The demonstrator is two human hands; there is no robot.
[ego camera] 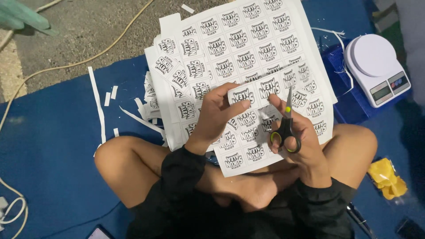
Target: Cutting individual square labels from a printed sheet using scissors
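Two hands are busy over your crossed legs. Your left hand (221,108) is closed on a strip of stickers (270,86), pinching its near end between thumb and fingers. Your right hand (296,132) is wrapped around a pair of scissors (287,126), with fingers through the black and yellow-green handles. The blades point up and away from you and touch the strip, just right of your left hand.

Under the strip lies a big sticker sheet (248,48), printed in rows of black and white labels. It rests on your knees and on a stack of more sheets. Left of the big sheet, thin white paper scraps (98,104) lie on the blue mat (48,146). Right of the big sheet sits a white kitchen scale (376,66) on a blue crate. Nearer to you than the scale, by your right knee, is a crumpled yellow wrapper (388,179). A pale cord (66,66) runs over the grey floor, far left of the sheet.
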